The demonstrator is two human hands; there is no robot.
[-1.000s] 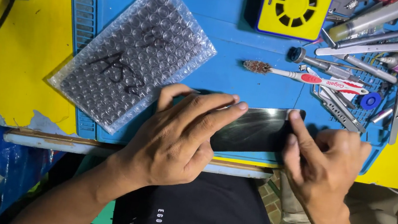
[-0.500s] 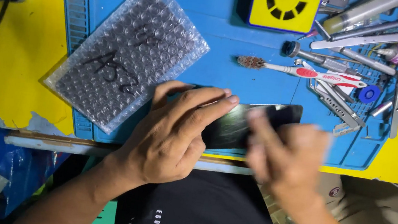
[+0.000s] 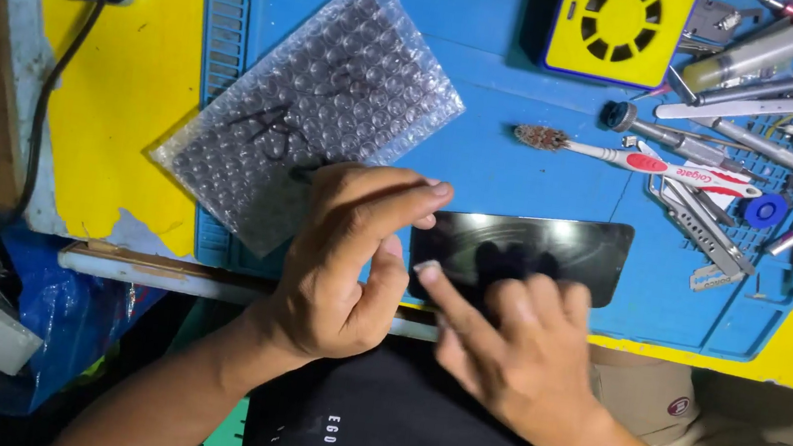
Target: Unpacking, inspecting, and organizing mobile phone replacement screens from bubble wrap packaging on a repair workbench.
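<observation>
Beside the bubble-wrap pouch (image 3: pixel 315 107) — spread fingers (image 3: pixel 389 202) press the phone (image 3: pixel 554 253); toothbrush (image 3: pixel 636 162) beyond.

Glossy black phone screen (image 3: pixel 554 253), blue work mat (image 3: pixel 488 133) on yellow table (image 3: pixel 131 90), clear bubble wrap (image 3: pixel 320 103) w/ black marker scrawl, red-and-white toothbrush (image 3: pixel 646 163), yellow fan (image 3: pixel 621 24), silver tools (image 3: pixel 729 143), black shirt (image 3: pixel 391 434)

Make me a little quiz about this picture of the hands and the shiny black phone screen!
1. True or false: the left hand rests at the left end of the black screen.
2. What lies beside the toothbrush: A) a cup, B) metal tools, C) a book?
3. What lies on the blue mat left of the screen?

Key: 1 true. 2 B. 3 A bubble-wrap pouch.
</observation>
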